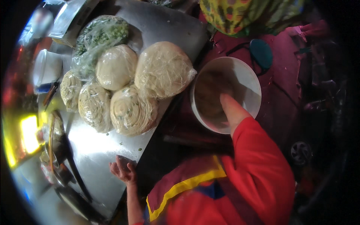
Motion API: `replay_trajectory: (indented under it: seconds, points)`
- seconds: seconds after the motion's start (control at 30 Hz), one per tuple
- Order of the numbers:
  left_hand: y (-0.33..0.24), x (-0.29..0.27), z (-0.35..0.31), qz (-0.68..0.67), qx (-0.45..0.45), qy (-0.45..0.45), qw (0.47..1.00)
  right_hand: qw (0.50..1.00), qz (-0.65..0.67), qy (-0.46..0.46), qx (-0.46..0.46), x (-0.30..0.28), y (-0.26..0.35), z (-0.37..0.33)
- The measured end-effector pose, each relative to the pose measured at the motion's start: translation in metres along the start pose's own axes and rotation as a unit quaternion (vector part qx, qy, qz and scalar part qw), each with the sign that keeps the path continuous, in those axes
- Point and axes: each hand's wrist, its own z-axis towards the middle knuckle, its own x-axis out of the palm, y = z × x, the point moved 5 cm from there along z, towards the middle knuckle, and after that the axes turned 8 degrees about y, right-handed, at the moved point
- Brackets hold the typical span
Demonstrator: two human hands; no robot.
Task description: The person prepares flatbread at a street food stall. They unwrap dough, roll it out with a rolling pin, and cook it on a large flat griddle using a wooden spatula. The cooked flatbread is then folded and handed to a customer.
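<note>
My right forearm, in a red sleeve, reaches down into a deep white bucket (250, 80). Only the wrist end of my right hand (227, 100) shows; its fingers are lost in the dark brownish contents. My left hand (123, 170) rests at the edge of a metal table (93, 176), its fingers loosely bent and apart, holding nothing. Beyond it lie plastic-wrapped dough pieces: a coiled round with green flecks (133, 112), another coiled round (93, 107), a smooth ball (116, 67) and a large lump (163, 69).
A clear bag of chopped greens (101, 33) lies behind the dough. At the left stand a white plastic tub (47, 67) and dark long-handled tools (77, 168). A yellow patterned cloth (247, 15) hangs beyond the bucket, near a teal round object (260, 53).
</note>
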Motion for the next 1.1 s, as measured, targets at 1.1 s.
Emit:
replay_trajectory:
  seconds: [1.1]
  points:
    - [-0.011,-0.009,0.013,0.018,-0.037,0.043,0.998,0.982,-0.175,0.058,-0.034,-0.001,-0.054,-0.017]
